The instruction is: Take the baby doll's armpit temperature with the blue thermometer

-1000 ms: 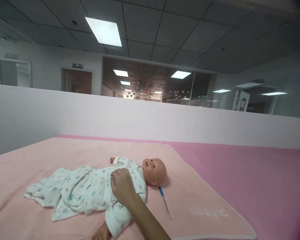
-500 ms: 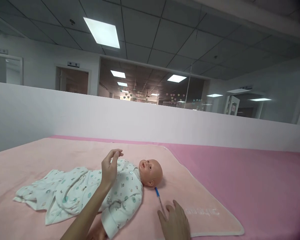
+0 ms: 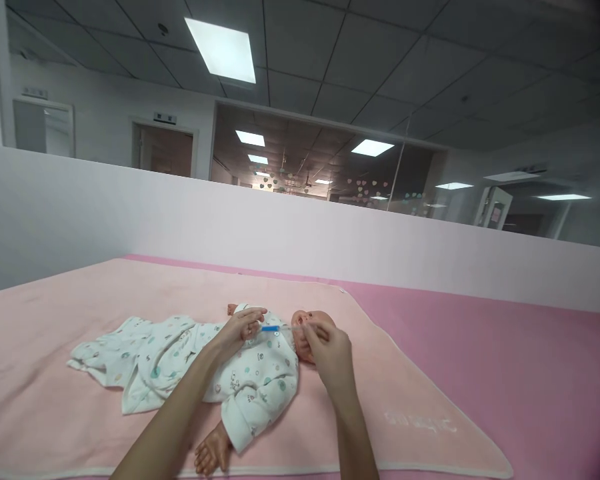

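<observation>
thermometer (image 3: 270, 328), judging by its thin clear stem and blue end, lies level across the view in front of a baby doll (image 3: 257, 367)'s upper chest and chin, blue end pointing to nine o'clock, clear end to three. at that clear end the right hand (image 3: 329, 343) is pinching the stem between thumb and fingers, hiding part of the doll's head (image 3: 326, 316); its forearm reaches in from between five and six o'clock. just at nine o'clock of the blue end is the left hand (image 3: 240, 327), fingers bent, its forearm coming from seven; whether it grasps the blue end or is merely beside it is not possible to tell

from the doll's chest, the head is at two o'clock, one small hand (image 3: 214, 451) rests at seven, palm side unclear, another at eleven, and the printed white gown (image 3: 153, 360) spreads flat toward nine. underneath is a pale pink blanket (image 3: 405, 380), with whitish lettering (image 3: 420, 421) at four o'clock from the head, laid over a deeper pink surface (image 3: 460, 333). toward twelve stand a white partition (image 3: 300, 230) and a window with heart stickers (image 3: 363, 191); a lit ceiling panel (image 3: 223, 50) shows at eleven
</observation>
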A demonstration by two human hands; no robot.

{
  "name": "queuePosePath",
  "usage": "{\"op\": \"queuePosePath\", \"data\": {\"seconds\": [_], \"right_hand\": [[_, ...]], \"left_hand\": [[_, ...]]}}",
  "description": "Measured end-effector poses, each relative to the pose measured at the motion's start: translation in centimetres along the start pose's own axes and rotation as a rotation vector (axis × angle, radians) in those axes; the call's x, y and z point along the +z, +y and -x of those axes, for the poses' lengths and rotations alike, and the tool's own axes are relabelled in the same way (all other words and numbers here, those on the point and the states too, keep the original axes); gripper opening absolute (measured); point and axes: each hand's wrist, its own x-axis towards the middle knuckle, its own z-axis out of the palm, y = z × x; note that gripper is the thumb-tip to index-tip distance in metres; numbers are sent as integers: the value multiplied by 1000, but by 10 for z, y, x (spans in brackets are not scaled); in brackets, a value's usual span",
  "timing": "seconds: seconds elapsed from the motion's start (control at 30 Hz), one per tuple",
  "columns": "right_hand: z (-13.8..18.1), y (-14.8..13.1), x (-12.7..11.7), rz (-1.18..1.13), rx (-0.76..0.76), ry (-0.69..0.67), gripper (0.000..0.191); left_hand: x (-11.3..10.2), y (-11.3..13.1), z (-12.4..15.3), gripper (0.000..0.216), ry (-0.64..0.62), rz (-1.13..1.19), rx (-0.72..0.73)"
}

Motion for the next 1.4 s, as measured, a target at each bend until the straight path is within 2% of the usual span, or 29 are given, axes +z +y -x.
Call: {"op": "queuePosePath", "data": {"seconds": [0.07, 0.17, 0.3, 0.37, 0.47, 0.53, 0.6, 0.63, 0.73, 0.8, 0.83, 1.0, 1.1, 1.2, 1.3, 1.4], "right_hand": [[-21, -5, 20, -170, -8, -39, 26], [-45, -1, 46, -293, 8, -38, 25], [-56, 10, 72, -414, 37, -65, 25], [-56, 12, 84, -442, 73, -210, 28], [-64, 6, 92, -347, 42, -521, 33], [-77, -9, 88, -248, -38, -600, 34], [-93, -29, 76, -175, -158, -585, 35], [-99, -39, 70, -129, -248, -529, 36], [-104, -56, 56, 78, -520, -216, 47], [-97, -56, 55, 206, -596, -47, 51], [-92, -53, 56, 240, -607, -22, 52], [-78, -45, 47, 307, -729, -51, 52], [-77, -46, 38, 499, -819, 36, 56], [-72, -45, 40, 656, -788, 75, 60], [-70, -42, 43, 601, -742, -25, 59], [-74, -45, 40, 388, -684, -194, 59]], "left_hand": [[-1, -3, -1, 26, 9, 62, 7], [-2, -5, -4, 21, 38, 188, 48], [-2, -6, -4, 16, 82, 252, 52], [-2, -7, -3, 15, 85, 229, 44], [-2, -8, -2, 16, 46, 236, 46], [-3, -8, -3, 18, 74, 287, 33], [-5, -9, -5, 23, 128, 343, 5], [-7, -9, -6, 25, 141, 368, -8], [-11, -12, -8, 27, 145, 422, -5], [-12, -13, -8, 24, 137, 441, 16], [-12, -14, -8, 23, 136, 448, 25], [-12, -16, -9, 20, 162, 475, 13], [-11, -17, -9, 20, 166, 470, 15], [-10, -17, -9, 17, 158, 439, 30], [-10, -16, -9, 15, 162, 434, 41], [-7, -14, -9, 16, 190, 406, 32]]}}
